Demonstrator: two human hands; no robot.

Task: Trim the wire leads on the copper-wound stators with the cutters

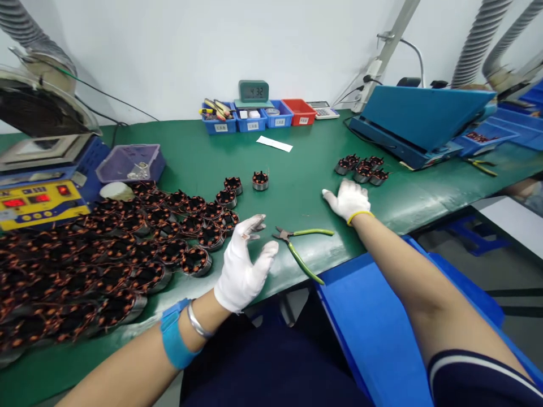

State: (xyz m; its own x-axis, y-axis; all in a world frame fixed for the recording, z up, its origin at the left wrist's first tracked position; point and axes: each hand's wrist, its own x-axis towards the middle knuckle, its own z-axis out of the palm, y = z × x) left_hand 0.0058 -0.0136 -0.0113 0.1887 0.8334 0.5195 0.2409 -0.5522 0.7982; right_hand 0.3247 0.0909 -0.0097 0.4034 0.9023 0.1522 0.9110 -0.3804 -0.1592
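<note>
The pair of cutting pliers with slim green handles (283, 234) lies on the green tabletop (190, 150) between our hands, jaws toward the left hand and handles splayed toward the table's near edge, which seems to put it within easy reach of either one. Our left hand (240, 274), in a white glove, is empty, its fingers loosely curved and thumb held apart, with the pliers' jaws just beside it; whether it touches the tabletop we cannot tell. Our right hand (348, 202), in a white glove with a yellow cuff, is palm down and unclenched with nothing visible in it, near a small cluster of dark metal rings wound with copper wire (363, 171); we cannot tell if its fingertips touch them. One lone copper-wound ring (260, 181) stands beyond the pliers, apart from both groups. Left of our left hand spreads a large, dense array of the same rings (196, 260), set close together, presumably to save room. Farther out, a purple plastic bin (155, 165) sits behind the array, and small blue bins (221, 127) and a red bin (302, 118) line the wall, likely to leave the middle workable.
</note>
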